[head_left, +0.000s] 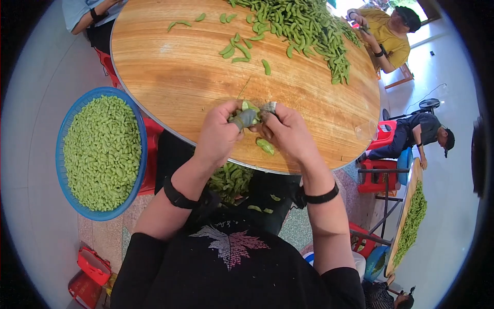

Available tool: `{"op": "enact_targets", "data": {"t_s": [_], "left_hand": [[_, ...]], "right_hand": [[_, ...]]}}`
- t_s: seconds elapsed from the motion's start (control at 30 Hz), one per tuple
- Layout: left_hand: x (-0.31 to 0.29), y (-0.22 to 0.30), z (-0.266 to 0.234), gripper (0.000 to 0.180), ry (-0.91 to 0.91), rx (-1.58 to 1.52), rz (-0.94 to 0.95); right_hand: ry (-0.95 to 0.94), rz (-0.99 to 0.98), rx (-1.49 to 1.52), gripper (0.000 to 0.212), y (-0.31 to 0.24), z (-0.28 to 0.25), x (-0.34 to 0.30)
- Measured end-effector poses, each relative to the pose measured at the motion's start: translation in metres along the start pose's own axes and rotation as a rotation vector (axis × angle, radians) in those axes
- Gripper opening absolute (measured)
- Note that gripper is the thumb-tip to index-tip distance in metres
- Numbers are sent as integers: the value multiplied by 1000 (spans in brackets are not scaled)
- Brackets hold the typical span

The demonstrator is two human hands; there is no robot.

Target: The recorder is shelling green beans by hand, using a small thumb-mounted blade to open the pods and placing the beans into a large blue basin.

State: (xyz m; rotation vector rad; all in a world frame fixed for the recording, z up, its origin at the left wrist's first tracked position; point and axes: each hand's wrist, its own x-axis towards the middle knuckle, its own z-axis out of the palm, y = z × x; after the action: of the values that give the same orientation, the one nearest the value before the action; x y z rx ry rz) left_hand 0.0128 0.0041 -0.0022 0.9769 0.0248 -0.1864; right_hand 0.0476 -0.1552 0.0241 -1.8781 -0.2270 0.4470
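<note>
Over the near edge of the round wooden table (170, 72), my two hands meet, fingers closed. My left hand (218, 131), with a grey cover on its thumb, pinches a green edamame pod (248, 105). Close against it, my right hand (290, 134) has its fingertips pressed together at the pod's end; a pale ribbed cover shows on one finger. The fingers hide part of the pod. Just below them, another edamame pod (265, 146) lies on the wood. Several loose pods (236, 49) are scattered farther up the table, below a large pile of edamame pods (303, 26).
A blue basket (63, 170) full of shelled beans stands at the left by a red stool (151, 154). Green pods (229, 183) lie below the table edge at my lap. A clear cup (366, 130) stands at the table's right. People sit around; another table (399, 247) holds more pods.
</note>
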Motion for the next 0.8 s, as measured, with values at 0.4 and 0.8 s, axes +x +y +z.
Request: {"op": "enact_targets", "data": {"t_s": [0.4,0.8], "left_hand": [[0,-7,-4,27,1,93,130],[0,-4,2,17,72,-59,1]], "right_hand": [[200,-353,-989,19,-10,-33,87],[83,-193,-243,17,-9,0,-19]]}}
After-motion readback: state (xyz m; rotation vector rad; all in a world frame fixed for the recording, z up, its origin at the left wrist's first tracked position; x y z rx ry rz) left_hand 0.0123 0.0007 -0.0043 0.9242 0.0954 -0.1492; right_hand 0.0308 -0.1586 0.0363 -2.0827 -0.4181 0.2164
